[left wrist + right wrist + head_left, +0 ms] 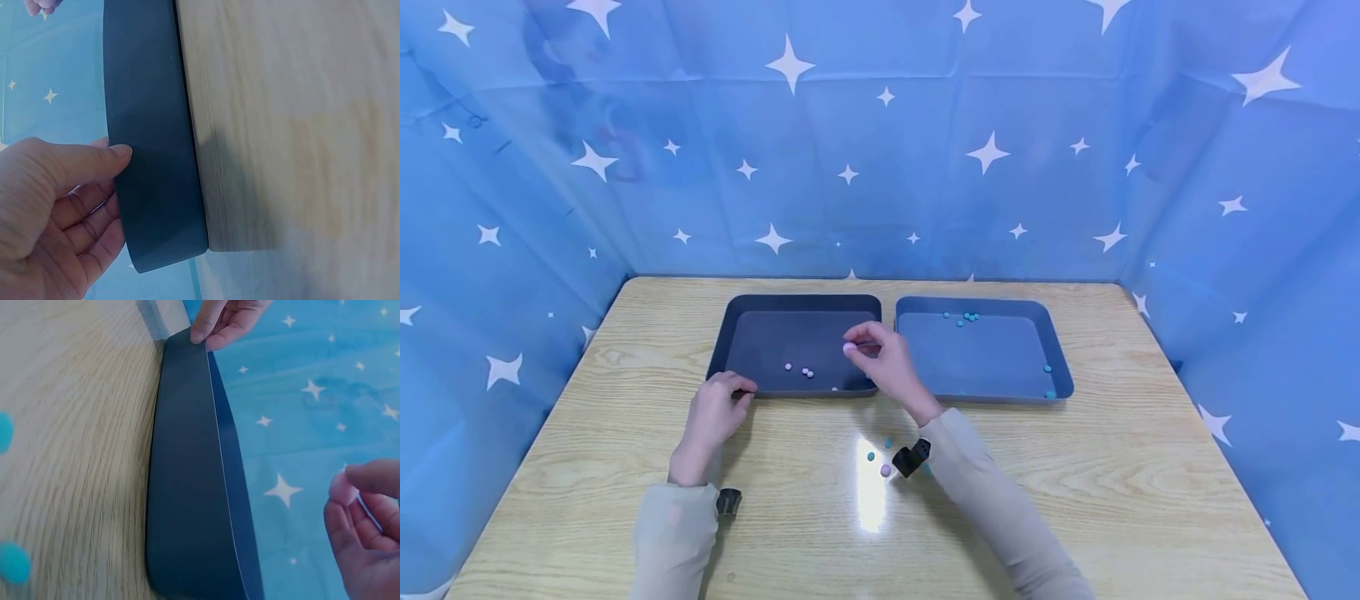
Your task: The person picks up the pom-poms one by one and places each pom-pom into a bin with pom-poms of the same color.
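Between thumb and fingertips, my right hand pinches a small pale pink ball above the right part of a black tray. My left hand grips that tray's near wall at the left corner; in the left wrist view the thumb lies on the outside of the wall and the fingers are behind it. Several pale pink balls lie inside the black tray near its front. To its right stands a blue-grey tray with several teal balls along its back and right side.
On the wooden table in front of the trays lie a pink ball and several teal balls, near my right forearm. Blue curtains with white stars enclose the table at the back and sides.
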`<state>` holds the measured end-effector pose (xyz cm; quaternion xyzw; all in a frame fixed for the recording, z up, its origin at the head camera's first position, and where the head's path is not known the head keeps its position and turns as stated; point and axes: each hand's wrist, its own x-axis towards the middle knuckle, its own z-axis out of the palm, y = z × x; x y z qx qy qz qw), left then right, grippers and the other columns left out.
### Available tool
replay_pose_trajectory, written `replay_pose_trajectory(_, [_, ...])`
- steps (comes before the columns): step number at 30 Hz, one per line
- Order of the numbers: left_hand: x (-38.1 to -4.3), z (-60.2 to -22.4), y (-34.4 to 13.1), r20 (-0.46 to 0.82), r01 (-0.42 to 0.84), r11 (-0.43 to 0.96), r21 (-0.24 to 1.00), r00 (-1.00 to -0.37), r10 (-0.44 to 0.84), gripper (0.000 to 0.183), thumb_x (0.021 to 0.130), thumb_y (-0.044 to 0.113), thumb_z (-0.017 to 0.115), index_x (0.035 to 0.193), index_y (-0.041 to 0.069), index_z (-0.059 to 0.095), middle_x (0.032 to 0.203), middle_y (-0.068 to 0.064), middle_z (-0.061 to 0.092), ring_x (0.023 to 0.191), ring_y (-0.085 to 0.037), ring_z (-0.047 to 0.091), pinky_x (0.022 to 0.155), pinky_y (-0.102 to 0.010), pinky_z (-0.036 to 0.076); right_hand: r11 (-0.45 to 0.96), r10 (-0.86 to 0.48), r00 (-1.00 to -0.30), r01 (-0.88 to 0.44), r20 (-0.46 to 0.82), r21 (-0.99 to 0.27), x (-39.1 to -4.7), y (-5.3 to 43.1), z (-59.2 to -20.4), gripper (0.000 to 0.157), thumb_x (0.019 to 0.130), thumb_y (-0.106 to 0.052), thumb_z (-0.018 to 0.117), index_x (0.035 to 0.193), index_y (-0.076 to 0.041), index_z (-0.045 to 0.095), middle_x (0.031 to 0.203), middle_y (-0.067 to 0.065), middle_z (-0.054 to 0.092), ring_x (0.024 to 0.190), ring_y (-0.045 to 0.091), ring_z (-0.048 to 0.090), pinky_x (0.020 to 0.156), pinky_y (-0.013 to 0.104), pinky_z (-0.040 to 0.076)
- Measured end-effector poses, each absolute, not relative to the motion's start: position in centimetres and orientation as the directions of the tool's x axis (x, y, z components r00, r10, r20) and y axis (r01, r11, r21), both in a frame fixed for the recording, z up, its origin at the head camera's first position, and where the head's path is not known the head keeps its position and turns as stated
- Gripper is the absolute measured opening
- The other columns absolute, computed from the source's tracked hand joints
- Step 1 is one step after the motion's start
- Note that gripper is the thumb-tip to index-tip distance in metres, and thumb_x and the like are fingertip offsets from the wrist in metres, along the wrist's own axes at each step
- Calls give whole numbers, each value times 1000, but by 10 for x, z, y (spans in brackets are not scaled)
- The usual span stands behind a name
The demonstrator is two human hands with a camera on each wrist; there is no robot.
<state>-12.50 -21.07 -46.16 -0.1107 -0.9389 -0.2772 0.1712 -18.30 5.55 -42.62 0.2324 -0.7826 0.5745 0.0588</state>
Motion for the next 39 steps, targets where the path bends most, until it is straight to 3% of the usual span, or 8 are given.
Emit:
replay_pose_trajectory(7, [-126, -461, -211, 393, 310, 823, 477, -912, 115, 13, 71, -11, 71, 77, 0, 71, 79, -11, 67, 79, -32, 61, 69, -45, 50, 190, -275, -912, -362, 304, -913, -177, 43, -406, 13, 86, 3, 63, 97, 9, 62, 98, 25, 63, 90, 33, 62, 81, 37, 53])
replay_pose_trajectory(14, [-125, -461, -212, 398, 315, 825, 469, -909, 121, 13, 70, -11, 71, 76, 0, 71, 79, -12, 67, 79, -32, 62, 69, -45, 51, 155, -254, -927, -319, 274, -935, -192, 35, -430, 18, 87, -1, 63, 102, 10, 61, 101, 22, 62, 93, 33, 60, 84, 42, 51])
replay_pose_trajectory(23, [-124, -463, -211, 399, 311, 826, 470, -910, 116, 13, 70, -11, 72, 76, 0, 71, 79, -11, 67, 79, -32, 62, 69, -45, 51, 203, -203, -958, -244, 203, -948, -204, 24, -443, 17, 87, -5, 65, 102, 3, 64, 100, 13, 64, 92, 23, 60, 82, 29, 52])
replay_pose_trajectory(39, [-125, -464, -212, 406, 322, 821, 472, -906, 122, 14, 69, -12, 72, 76, 0, 71, 80, -11, 67, 80, -32, 62, 71, -45, 51, 230, -146, -988, -73, 40, -970, -215, 10, -451, 24, 84, -2, 67, 107, 4, 62, 101, 13, 63, 92, 24, 60, 81, 30, 52])
